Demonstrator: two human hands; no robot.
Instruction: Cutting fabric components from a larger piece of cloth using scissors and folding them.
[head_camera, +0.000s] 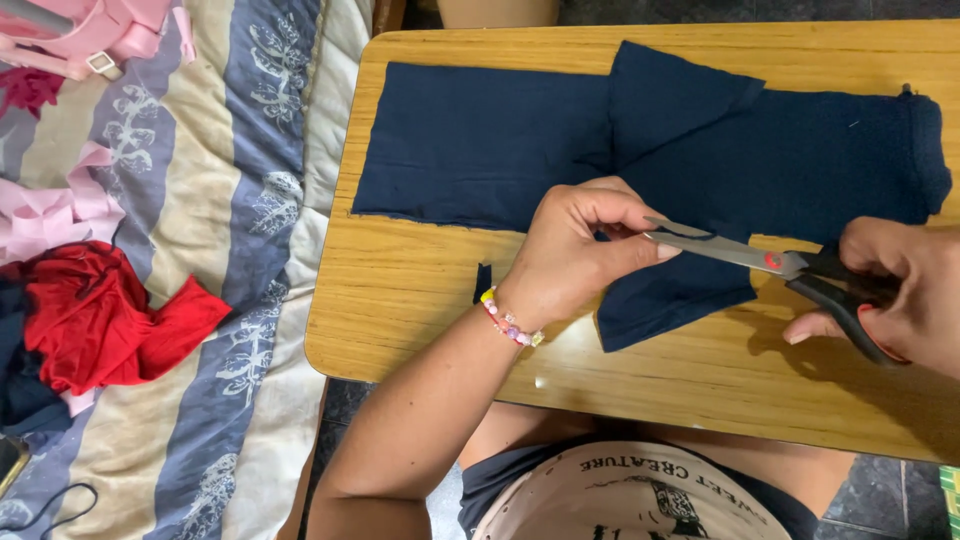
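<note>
A dark navy fabric piece (470, 140) lies spread across a wooden table (400, 290), with a sleeve-like flap folded over it near the middle. My left hand (575, 250) pinches the cloth's lower edge between thumb and fingers; a beaded bracelet circles its wrist. My right hand (895, 290) grips black-handled scissors (760, 260), whose metal blades point left and meet the fabric just beside my left fingertips. A tiny navy scrap (483, 281) rests on the wood to the left of my left wrist.
To the left stands a bed with a striped floral quilt (230, 250). On it lie a red cloth (100, 320), pink fabric (50, 215), a dark garment at the left edge and a pink item at top left. Dark floor tiles show below the table.
</note>
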